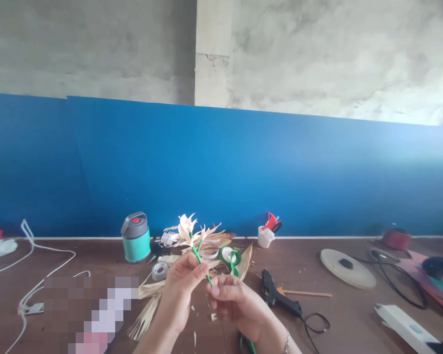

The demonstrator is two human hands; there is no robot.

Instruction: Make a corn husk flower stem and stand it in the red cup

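In the middle of the head view I hold a handmade flower (186, 224) with pale, husk-like petals and a green-wrapped stem (196, 253). My left hand (186, 275) pinches the stem partway down. The lower end of that stem is between the thumb and fingers of my right hand (234, 297). Just behind my hands are a roll of green ribbon (229, 256), a roll of clear tape (160, 271) and dried corn husks (149, 309). A black glue gun (278, 295) lies to the right of my right hand.
A teal flask (136, 238) stands at the back left, and a white cup of pens and scissors (266, 236) at the back. A round lid (347, 268), a wooden stick (308, 293), a white box (408, 327) and cords lie about. A blue partition (243, 167) borders the table.
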